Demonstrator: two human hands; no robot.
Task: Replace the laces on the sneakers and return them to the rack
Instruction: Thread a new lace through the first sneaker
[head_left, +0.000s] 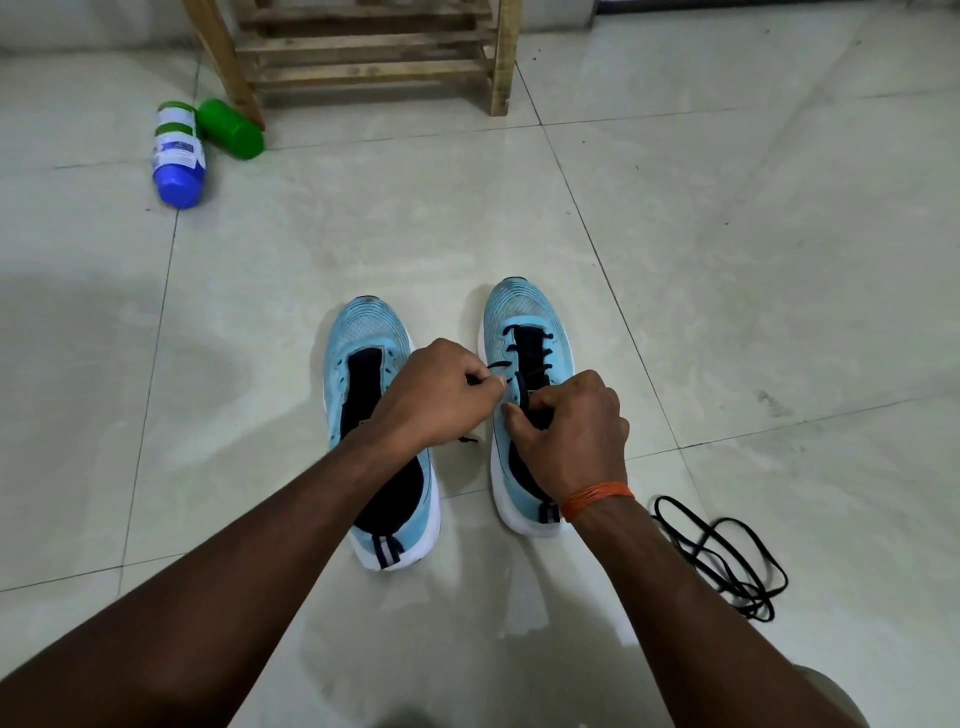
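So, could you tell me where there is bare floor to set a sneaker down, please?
Bare tiles lie between the rack and the sneaker toes, left of the unlaced sneaker short of the bottles, and right of the part-laced sneaker beyond the spare lace. Crowded: between the sneakers, where left hand and right hand pinch the threaded lace.

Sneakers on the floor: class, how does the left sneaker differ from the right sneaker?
The left sneaker has bare eyelets; the right sneaker carries a dark lace through its front eyelets. The left hand and right hand both pinch that lace on the right sneaker; neither grips the left sneaker. The right sneaker sits nearer the rack. Both are light blue with white soles.
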